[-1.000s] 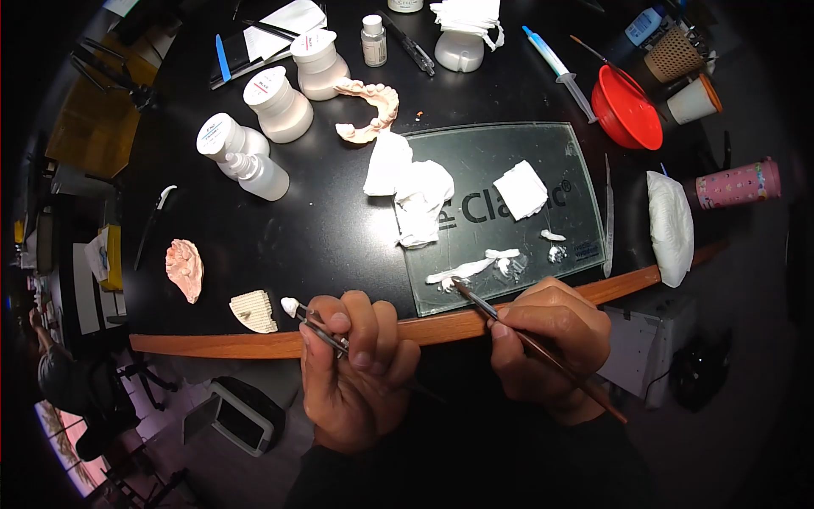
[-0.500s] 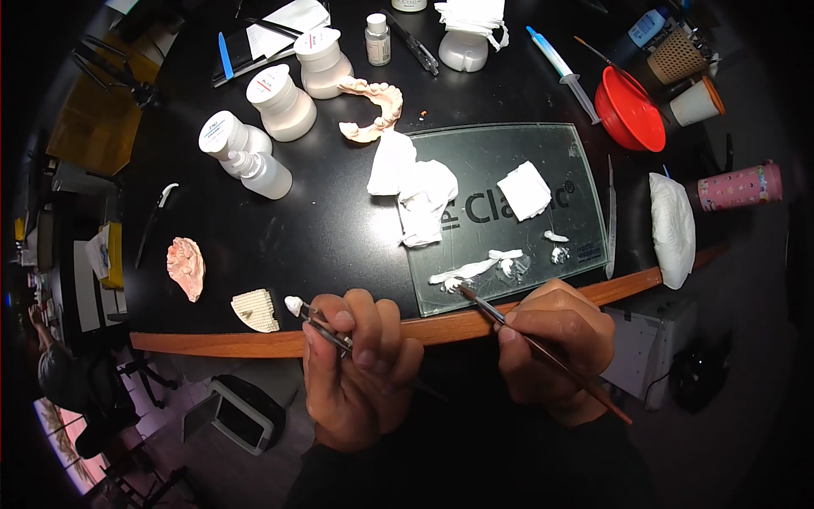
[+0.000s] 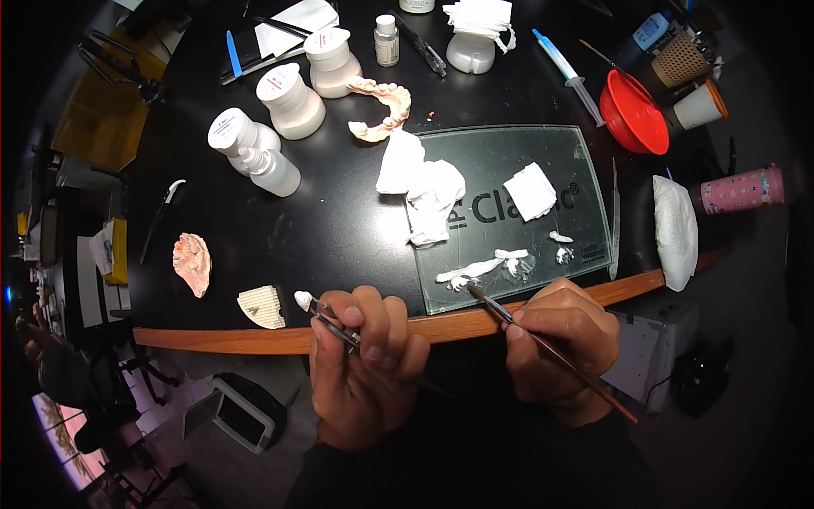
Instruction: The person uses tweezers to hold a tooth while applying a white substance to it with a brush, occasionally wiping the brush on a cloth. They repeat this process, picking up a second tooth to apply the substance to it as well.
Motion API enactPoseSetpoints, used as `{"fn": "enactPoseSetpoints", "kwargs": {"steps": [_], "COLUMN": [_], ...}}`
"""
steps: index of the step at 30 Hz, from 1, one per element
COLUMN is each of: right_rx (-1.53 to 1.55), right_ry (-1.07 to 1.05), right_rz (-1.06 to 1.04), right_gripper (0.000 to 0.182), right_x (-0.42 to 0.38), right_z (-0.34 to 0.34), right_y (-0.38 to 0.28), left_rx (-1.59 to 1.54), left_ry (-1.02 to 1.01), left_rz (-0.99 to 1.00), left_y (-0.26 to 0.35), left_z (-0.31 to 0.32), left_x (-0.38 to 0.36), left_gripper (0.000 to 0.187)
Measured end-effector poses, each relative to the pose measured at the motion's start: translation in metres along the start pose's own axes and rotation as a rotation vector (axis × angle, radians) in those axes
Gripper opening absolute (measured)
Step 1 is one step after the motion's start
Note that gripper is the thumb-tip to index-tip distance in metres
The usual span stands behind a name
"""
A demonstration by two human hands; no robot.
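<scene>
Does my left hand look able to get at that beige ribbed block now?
Probably yes: the block lies near and uncovered, but the left hand is full, holding a metal tool.

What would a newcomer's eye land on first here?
Probably the glossy red bowl at the upper right of the black tabletop. Next, the crumpled white tissue across the greenish glass slab's left edge, and the right hand holding a slim brown-handled brush at the white paste.

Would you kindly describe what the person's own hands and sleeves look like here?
The left hand and right hand are both bare, with no gloves or rings visible. The sleeves look black or very dark, without visible markings.
</scene>
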State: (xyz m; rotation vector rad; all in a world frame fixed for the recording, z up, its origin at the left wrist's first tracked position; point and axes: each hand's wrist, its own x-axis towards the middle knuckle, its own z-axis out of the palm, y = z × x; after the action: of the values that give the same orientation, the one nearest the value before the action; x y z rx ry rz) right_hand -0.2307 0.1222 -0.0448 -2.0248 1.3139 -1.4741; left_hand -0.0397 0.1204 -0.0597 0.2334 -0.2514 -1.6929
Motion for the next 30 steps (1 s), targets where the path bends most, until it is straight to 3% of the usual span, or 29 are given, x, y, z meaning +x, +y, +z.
{"fn": "enactPoseSetpoints", "kwargs": {"steps": [6,30], "right_rx": [-0.026,0.006], "right_ry": [-0.079,0.023], "right_rz": [0.024,-0.042], "right_gripper": [0.021,0.017], "right_x": [0.0008,-0.0006], "right_z": [-0.0038,0.0028], "right_y": [-0.0055,0.0025], "left_rx": [-0.015,-0.025], "left_ry": [-0.013,-0.037], "left_rz": [0.0,0.036], "left_y": [-0.0005,-0.0043], "left_z": [0.0,-0.0033], "left_x": [0.0009,0.0022], "left_gripper": [0.033,0.03]}}
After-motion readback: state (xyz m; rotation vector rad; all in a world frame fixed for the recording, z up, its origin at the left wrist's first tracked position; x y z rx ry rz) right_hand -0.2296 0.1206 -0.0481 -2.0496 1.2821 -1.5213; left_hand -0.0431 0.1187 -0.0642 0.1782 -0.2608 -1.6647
